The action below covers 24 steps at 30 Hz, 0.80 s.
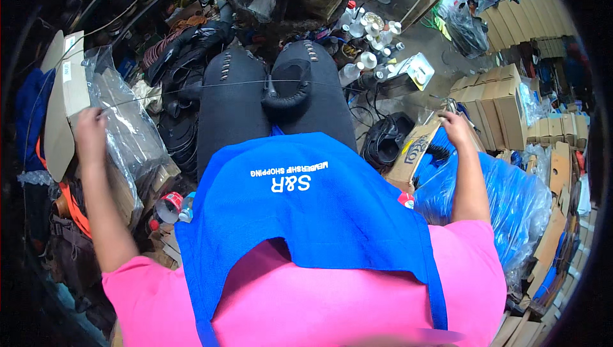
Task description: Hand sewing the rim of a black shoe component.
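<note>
Two hands are spread far apart, each pinching an end of a thin pale thread [191, 88] that runs taut across the person's knees. The left hand [89, 128] is closed around its end near a crinkled clear plastic bag [124, 123], and the right hand [454, 127] is closed on the other end just above a glossy blue plastic sack [504, 193]. Pulling outward from both sides seems to be what keeps the thread straight, and the black curved shoe piece [287, 94] resting on the right knee appears to hang on it at the middle, though the join is too small to see clearly. The piece looks like smooth, padded leather or rubber. A soft blue cloth apron [306, 219] covers the lap, likely guarding the pink shirt [319, 308]. Stiff brown cardboard boxes [491, 101] stand stacked to the right.
</note>
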{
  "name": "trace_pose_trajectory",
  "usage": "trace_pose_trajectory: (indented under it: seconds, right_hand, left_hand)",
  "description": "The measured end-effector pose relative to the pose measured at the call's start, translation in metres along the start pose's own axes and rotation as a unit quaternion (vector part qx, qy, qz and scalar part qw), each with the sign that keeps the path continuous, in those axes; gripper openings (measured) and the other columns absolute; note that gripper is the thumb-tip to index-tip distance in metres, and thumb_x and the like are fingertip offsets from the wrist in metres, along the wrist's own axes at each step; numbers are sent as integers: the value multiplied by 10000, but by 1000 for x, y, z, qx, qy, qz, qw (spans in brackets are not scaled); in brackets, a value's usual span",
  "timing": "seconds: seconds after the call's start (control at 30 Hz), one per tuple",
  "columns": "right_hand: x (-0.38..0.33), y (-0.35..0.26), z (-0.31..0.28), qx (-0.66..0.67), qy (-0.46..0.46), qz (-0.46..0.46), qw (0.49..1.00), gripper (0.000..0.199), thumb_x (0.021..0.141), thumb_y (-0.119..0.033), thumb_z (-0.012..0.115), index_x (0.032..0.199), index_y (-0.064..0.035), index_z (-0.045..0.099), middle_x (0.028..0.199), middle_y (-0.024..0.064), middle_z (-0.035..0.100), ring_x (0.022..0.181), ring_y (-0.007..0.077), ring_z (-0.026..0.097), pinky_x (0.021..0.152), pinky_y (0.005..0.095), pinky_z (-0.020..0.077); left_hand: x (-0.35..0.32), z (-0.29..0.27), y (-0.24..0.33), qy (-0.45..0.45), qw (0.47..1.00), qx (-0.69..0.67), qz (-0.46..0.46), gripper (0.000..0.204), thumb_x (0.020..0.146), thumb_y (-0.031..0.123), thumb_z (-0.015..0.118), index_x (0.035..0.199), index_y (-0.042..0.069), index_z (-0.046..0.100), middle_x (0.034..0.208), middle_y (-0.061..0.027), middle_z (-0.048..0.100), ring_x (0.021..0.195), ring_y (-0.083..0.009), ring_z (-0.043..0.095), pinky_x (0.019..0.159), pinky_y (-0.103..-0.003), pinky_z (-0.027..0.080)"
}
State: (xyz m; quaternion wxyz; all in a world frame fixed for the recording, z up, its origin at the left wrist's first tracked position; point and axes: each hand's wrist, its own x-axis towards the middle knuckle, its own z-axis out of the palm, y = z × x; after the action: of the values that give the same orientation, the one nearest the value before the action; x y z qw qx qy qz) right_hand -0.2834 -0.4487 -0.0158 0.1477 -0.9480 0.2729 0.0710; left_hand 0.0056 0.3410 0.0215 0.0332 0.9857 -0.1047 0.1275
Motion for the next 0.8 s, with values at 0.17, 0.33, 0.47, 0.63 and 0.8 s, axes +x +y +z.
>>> trace_pose_trajectory:
  seconds: [0.17,0.33,0.47,0.63,0.8]
  right_hand:
    - [8,-167,25,31,-143,-224,964,304,862,-94,550,1159,-73,615,1041,164,605,941,269,581,871,327,442]
    - [8,-298,17,260,-126,-310,906,136,800,-50,640,931,-31,668,897,49,628,858,115,593,767,274,482]
    - [27,-315,23,220,-121,-368,895,141,771,-57,675,912,-49,678,848,41,611,815,131,598,738,270,486]
    - [26,-321,22,184,-114,-394,893,128,758,-63,687,886,-71,687,831,39,589,802,161,595,744,278,481]
    - [26,-319,30,218,-143,-415,872,147,731,-95,692,876,-112,698,829,68,605,838,207,608,763,313,489]
  left_hand:
    - [13,7,209,-94,920,-353,142,345,745,112,702,1087,88,660,1044,-122,624,982,-259,603,866,-331,473]
    - [30,30,308,-255,799,-496,227,349,778,146,696,1104,44,621,1122,-101,615,1058,-168,562,915,-314,442]
    - [49,40,319,-363,736,-520,237,254,792,167,702,988,22,633,954,-58,604,947,-138,557,837,-274,444]
    - [55,49,317,-433,722,-490,227,216,787,156,706,947,26,642,853,-19,572,835,-116,544,774,-244,432]
    - [54,58,318,-494,648,-562,145,213,783,143,702,933,1,649,907,-15,627,849,-93,558,802,-247,437]
